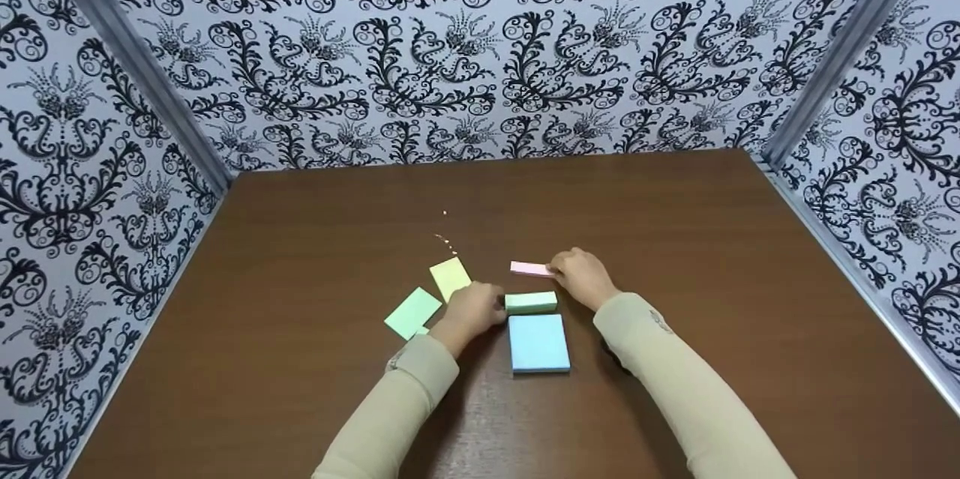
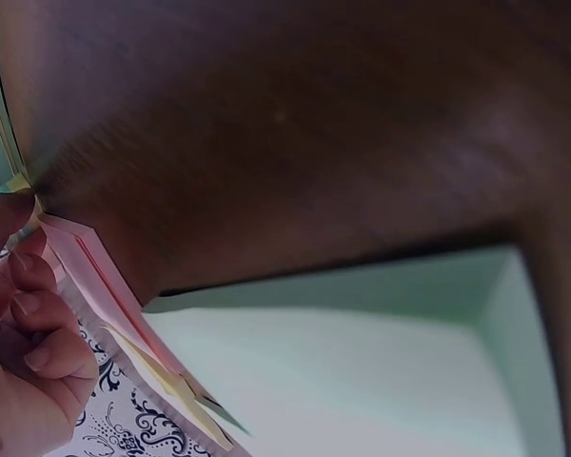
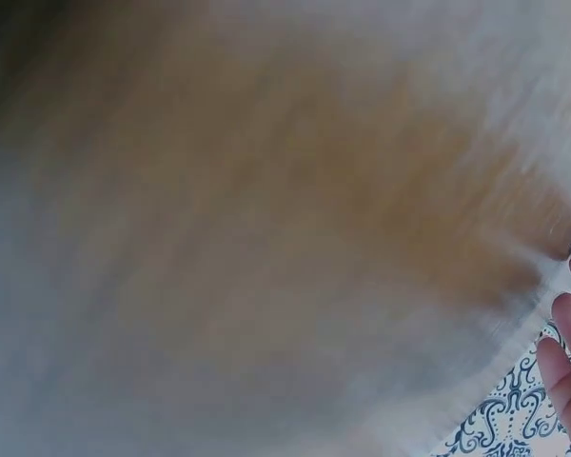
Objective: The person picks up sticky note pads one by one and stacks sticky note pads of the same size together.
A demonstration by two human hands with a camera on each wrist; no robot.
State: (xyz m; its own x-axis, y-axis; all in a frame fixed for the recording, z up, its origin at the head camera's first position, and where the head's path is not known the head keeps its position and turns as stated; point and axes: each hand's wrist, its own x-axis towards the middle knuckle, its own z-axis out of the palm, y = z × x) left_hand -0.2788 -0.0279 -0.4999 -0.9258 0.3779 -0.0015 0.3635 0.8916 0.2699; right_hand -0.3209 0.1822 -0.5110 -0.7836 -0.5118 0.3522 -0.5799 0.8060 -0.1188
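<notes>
My left hand (image 1: 474, 308) reaches to the left end of a narrow green sticky-note pad (image 1: 531, 303), thumb and fingertip pinching its edge. The other fingers curl inward in the left wrist view. My right hand (image 1: 583, 276) pinches the right end of a pink strip of sticky notes (image 1: 531, 268), just beyond the green pad. Close in front of the green pad lies a square blue sticky-note pad (image 1: 539, 344). In the right wrist view only some fingers (image 3: 569, 333) show, at the right edge.
Left of my left hand lie a yellow pad (image 1: 451, 278) and a light green pad (image 1: 413, 312), the latter partly behind my sleeve. Small pale scraps (image 1: 448, 243) are scattered farther back on the brown table (image 1: 337, 217). Patterned walls (image 1: 480, 52) enclose the table at the back and sides.
</notes>
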